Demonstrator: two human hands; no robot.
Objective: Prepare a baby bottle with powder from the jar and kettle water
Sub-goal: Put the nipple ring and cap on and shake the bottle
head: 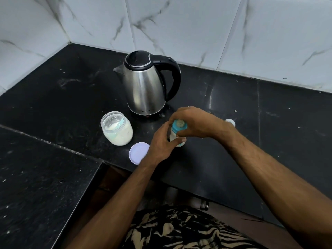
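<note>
The small milky-white baby bottle with a teal collar (pixel 177 134) stands on the black stone tabletop (pixel 251 141), in front of the steel kettle (pixel 143 87). The left hand (pixel 161 146) grips its body to steady it, while the right hand (pixel 195 123) curls round the collar, probably to turn it. The open glass jar of white powder (pixel 117 129) sits just left, its lilac lid (pixel 137 152) beside it, both within reach.

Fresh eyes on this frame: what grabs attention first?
The steel kettle at the back of the black counter. In front of it, both hands work the baby bottle: left hand holds the body, right hand grips the teal collar. The open powder jar stands left, its lid lying flat nearby.
</note>
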